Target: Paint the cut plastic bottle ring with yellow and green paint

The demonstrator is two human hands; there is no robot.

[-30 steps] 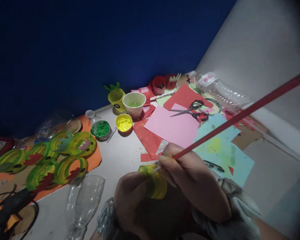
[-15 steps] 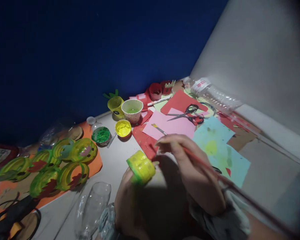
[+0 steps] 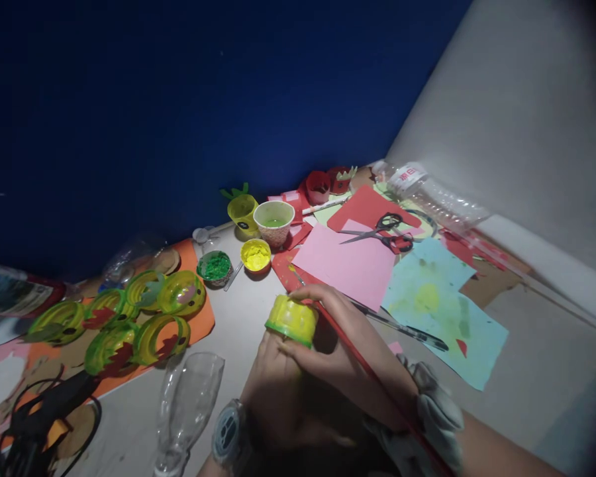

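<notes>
My left hand (image 3: 273, 391), with a watch on its wrist, holds up a yellow-painted plastic bottle bottom (image 3: 292, 319) on its fingers. My right hand (image 3: 350, 344) lies across it, fingers closed round a long red-handled paintbrush (image 3: 367, 371) whose handle runs down to the lower right. The brush tip is hidden near the yellow piece. Small cups of yellow paint (image 3: 255, 255) and green paint (image 3: 214, 266) stand just beyond my hands.
Several yellow-green painted rings (image 3: 144, 318) lie on orange paper at the left. A cut clear bottle top (image 3: 186, 404) lies near the front. Pink paper (image 3: 347, 262), scissors (image 3: 385, 232), a light blue sheet (image 3: 442, 305), a paper cup (image 3: 274, 222) and a clear bottle (image 3: 432, 195) fill the back right.
My left hand has turned the yellow piece so its rim faces up, and my right hand has come back over it with the brush. The view shifted slightly.
</notes>
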